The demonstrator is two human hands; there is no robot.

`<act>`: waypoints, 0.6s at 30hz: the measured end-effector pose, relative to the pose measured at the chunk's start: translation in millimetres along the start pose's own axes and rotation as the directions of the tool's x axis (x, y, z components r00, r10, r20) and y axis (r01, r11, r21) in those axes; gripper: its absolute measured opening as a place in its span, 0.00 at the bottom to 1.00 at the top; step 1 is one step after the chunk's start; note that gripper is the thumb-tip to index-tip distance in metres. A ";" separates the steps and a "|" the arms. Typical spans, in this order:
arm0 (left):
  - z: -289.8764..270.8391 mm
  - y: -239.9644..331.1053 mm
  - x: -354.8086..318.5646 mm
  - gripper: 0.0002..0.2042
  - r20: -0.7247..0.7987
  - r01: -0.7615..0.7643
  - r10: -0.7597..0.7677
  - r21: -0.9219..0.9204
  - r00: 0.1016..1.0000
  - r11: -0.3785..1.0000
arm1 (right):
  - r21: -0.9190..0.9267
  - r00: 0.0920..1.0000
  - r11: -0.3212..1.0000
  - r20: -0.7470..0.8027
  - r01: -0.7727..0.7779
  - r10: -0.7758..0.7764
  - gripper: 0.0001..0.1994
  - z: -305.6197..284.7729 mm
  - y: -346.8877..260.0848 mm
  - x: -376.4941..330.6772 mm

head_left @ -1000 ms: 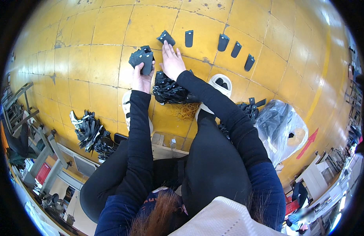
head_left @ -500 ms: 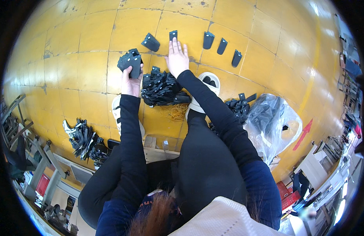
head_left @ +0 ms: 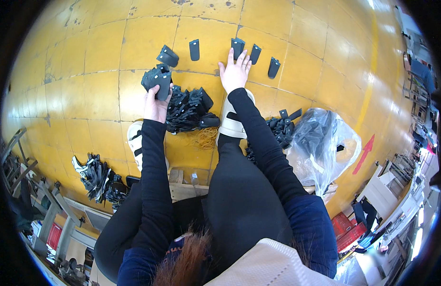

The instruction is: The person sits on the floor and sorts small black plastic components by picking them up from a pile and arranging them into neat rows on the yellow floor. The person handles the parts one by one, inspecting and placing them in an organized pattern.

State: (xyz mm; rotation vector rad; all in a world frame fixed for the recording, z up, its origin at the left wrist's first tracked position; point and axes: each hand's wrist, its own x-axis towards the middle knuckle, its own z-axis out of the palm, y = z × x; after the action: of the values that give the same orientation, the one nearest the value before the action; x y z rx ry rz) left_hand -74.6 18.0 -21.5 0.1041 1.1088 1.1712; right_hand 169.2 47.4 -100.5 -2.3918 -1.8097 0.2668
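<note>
My left hand (head_left: 157,106) grips a fanned stack of flat black tapered pieces (head_left: 157,81) with small pale marks, thumb on top. Fingers spread, my right hand (head_left: 235,75) reaches to a small pile of the same pieces (head_left: 237,44) on the floor; its fingertips are at the pile's near edge, and I cannot tell whether they press on it. Left of it lie a single-looking piece (head_left: 194,50) and a fanned pile (head_left: 167,56). To its right are two more, a narrow one (head_left: 255,54) and a tilted one (head_left: 274,67).
Between my white sandals (head_left: 235,117) sits a large heap of black pieces (head_left: 189,109), with yellow rubber bands (head_left: 206,138) beside it. Another heap (head_left: 277,131) and a clear plastic bag (head_left: 325,143) are at right. Dark bundles (head_left: 97,178) lie at left on the yellow tiled floor (head_left: 96,95).
My right hand has moved right, from the single-looking piece to the pile beside it. My left hand still holds its stack. The whole view has shifted slightly.
</note>
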 end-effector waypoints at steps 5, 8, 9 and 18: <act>2.6 -2.2 -3.0 0.15 -0.010 -0.004 0.004 0.014 1.000 1.000 | -0.060 0.998 0.996 -0.028 0.060 -0.062 0.34 0.5 3.1 -4.2; 4.7 -3.6 -0.6 0.15 0.001 0.000 0.000 0.009 1.000 1.000 | -0.043 0.999 0.999 -0.030 0.032 -0.033 0.35 3.8 0.3 -4.3; 5.3 -4.8 0.6 0.15 0.008 0.003 -0.003 0.002 1.000 1.000 | -0.038 0.999 0.999 -0.028 0.024 -0.025 0.36 4.4 1.5 -3.9; 9.7 -5.0 -3.7 0.16 0.117 0.009 -0.010 0.012 0.993 1.000 | -0.044 0.988 0.988 0.035 -0.149 0.150 0.30 -1.8 53.2 2.7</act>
State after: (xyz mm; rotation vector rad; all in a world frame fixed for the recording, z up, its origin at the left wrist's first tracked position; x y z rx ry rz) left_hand -63.9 17.4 -17.2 0.1737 1.0119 1.1362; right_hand 220.3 35.5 -110.0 -2.5726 -1.6689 0.2947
